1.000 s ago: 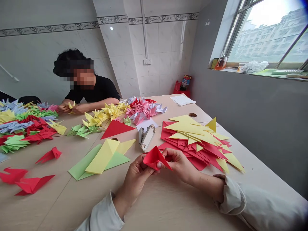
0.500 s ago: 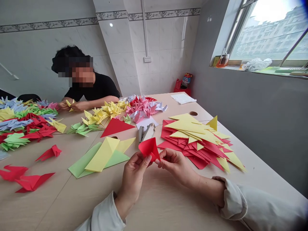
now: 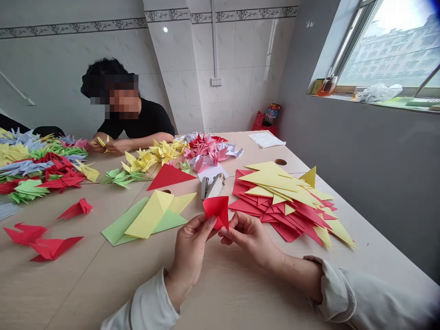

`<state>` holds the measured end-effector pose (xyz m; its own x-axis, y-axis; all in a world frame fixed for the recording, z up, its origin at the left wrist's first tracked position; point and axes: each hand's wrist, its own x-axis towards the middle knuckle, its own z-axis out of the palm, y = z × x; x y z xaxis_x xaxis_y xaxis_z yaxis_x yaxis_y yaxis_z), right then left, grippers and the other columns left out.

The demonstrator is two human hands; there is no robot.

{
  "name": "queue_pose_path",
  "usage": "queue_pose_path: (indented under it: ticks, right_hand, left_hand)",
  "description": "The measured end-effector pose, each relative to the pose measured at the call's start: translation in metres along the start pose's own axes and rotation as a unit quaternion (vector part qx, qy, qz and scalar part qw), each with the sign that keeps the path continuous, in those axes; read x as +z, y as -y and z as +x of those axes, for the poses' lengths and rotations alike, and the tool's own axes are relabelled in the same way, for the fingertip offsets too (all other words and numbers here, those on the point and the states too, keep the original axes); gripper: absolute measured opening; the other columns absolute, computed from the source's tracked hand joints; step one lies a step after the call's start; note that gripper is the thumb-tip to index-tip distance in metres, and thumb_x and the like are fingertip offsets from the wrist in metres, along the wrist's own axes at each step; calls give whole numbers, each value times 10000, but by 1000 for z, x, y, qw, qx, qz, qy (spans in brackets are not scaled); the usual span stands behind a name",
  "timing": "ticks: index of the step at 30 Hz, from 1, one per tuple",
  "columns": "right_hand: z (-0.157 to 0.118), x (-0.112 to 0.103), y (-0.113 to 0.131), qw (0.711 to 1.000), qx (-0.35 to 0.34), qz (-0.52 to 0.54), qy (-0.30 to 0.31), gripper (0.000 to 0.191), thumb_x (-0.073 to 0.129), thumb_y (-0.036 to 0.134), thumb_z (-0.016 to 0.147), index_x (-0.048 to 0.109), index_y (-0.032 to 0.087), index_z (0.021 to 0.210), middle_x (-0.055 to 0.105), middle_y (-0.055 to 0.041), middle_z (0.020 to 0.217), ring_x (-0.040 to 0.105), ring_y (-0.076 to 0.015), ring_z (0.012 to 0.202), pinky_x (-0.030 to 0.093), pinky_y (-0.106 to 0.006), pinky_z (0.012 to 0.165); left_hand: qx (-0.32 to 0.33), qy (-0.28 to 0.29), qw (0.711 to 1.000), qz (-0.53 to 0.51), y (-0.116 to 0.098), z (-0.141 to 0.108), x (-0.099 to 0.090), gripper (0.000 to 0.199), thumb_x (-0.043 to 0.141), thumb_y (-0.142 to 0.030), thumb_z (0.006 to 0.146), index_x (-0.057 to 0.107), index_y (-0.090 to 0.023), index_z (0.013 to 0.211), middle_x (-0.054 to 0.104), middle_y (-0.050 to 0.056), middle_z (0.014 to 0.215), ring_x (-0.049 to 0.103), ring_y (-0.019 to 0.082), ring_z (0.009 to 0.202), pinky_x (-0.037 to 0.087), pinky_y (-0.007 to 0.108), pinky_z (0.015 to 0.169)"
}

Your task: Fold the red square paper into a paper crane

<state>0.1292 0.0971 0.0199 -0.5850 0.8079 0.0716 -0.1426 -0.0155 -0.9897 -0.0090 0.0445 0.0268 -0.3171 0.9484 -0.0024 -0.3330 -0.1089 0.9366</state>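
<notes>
A small folded red paper (image 3: 217,210) is held up between both hands above the near part of the table. My left hand (image 3: 192,250) pinches its lower left side, with the thumb lying across the front. At its lower right corner, the thumb and fingers of my right hand (image 3: 252,236) are closed on the paper. Just behind it lies a stapler (image 3: 213,185). To the right spreads a pile of red and yellow folded sheets (image 3: 285,195). Green and yellow folded papers (image 3: 149,217) rest left of my left hand.
Several red folded paper birds (image 3: 57,247) lie at the left. Heaps of coloured paper birds (image 3: 37,167) cover the far left. Across the table a person in a black shirt (image 3: 154,119) handles yellow paper. A red paper triangle (image 3: 172,176) and a white sheet (image 3: 266,140) lie farther back.
The view has shifted slightly, so the table's things sit a little farther right. Both hands still pinch the red paper, which has turned slightly and shows its open front flatter.
</notes>
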Motion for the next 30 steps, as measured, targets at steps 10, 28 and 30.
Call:
queue_pose_path:
  ticks: [10, 28, 30]
  right_hand:
    - [-6, -1, 11, 1000, 2, -6, 3, 322, 648, 436, 822, 455, 188, 750, 674, -33, 754, 632, -133, 678, 493, -260, 628]
    - [-10, 4, 3, 993, 12, -66, 95, 406, 446, 510, 935, 612, 142, 978, 699, -103, 917, 687, -180, 795, 557, -318, 733]
    - [-11, 4, 3, 990, -3, -94, 105, 388, 437, 479, 950, 617, 140, 1006, 699, -109, 941, 685, -188, 830, 559, -326, 751]
  left_hand:
    - [65, -55, 996, -16, -15, 19, -15, 272, 775, -324, 721, 734, -204, 961, 738, 33, 986, 648, 192, 965, 525, 306, 854]
    - [86, -8, 992, 91, -5, 11, -14, 199, 682, -335, 812, 733, -182, 929, 710, 17, 777, 638, 166, 758, 559, 305, 772]
    - [91, -11, 991, 93, -4, 12, -15, 203, 679, -329, 817, 733, -191, 955, 708, 12, 786, 629, 158, 771, 560, 299, 774]
